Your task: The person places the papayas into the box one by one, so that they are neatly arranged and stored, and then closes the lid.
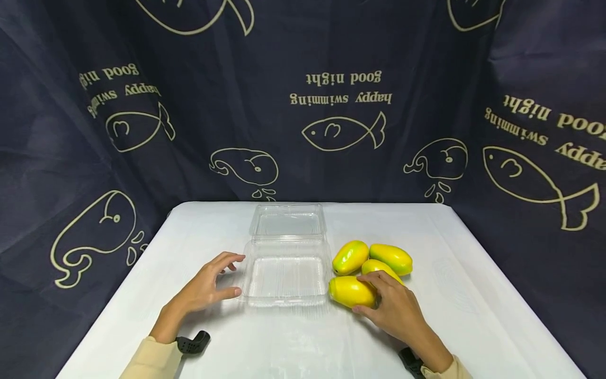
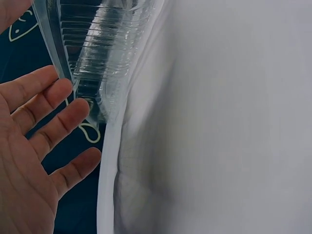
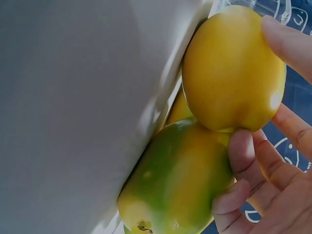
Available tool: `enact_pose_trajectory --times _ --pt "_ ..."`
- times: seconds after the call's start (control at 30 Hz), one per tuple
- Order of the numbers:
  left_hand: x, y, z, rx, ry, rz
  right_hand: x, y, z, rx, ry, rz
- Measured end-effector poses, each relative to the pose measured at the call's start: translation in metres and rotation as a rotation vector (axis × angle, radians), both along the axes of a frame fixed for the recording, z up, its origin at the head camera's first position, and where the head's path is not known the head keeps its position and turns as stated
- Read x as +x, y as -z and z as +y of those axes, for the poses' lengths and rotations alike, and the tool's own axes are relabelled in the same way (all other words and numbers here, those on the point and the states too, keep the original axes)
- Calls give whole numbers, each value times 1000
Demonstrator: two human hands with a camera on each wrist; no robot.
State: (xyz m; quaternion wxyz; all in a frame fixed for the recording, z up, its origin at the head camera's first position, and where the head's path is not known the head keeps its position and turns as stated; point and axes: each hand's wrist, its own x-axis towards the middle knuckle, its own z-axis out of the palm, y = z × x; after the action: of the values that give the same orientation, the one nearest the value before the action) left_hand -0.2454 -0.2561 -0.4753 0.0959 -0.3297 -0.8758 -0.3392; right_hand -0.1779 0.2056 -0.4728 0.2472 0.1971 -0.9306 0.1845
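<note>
My right hand [image 1: 397, 306] holds the nearest yellow papaya [image 1: 349, 291], thumb on its near side and fingers over its far side. In the right wrist view that papaya [image 3: 231, 68] sits between thumb and fingertips, and a greener papaya [image 3: 180, 175] lies right beside the curled outer fingers. A clear plastic clamshell box [image 1: 286, 301] lies unfolded just left of the papayas, its lid [image 1: 289, 237] laid back. At the box's left rim, my left hand [image 1: 203, 287] is spread with thumb and fingers apart. The left wrist view shows its fingertips [image 2: 78, 111] close to the box wall [image 2: 105, 48].
Three more papayas, one yellow-green [image 1: 350, 258], one at the back right [image 1: 391, 258] and one partly hidden [image 1: 379, 267], cluster behind the held one. Everything lies on a white-covered table [image 1: 303, 342]. A dark fish-print curtain [image 1: 341, 173] hangs behind and at both sides.
</note>
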Motion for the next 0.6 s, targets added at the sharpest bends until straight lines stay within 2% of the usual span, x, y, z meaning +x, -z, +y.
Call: enact_pose_trajectory --times 0.33,0.6 --pt "1 1 -1 -4 6 -6 1 -2 -2 3 39 -71" --pt "0 1 -1 -2 -4 8 -2 -2 -1 -4 16 -52"
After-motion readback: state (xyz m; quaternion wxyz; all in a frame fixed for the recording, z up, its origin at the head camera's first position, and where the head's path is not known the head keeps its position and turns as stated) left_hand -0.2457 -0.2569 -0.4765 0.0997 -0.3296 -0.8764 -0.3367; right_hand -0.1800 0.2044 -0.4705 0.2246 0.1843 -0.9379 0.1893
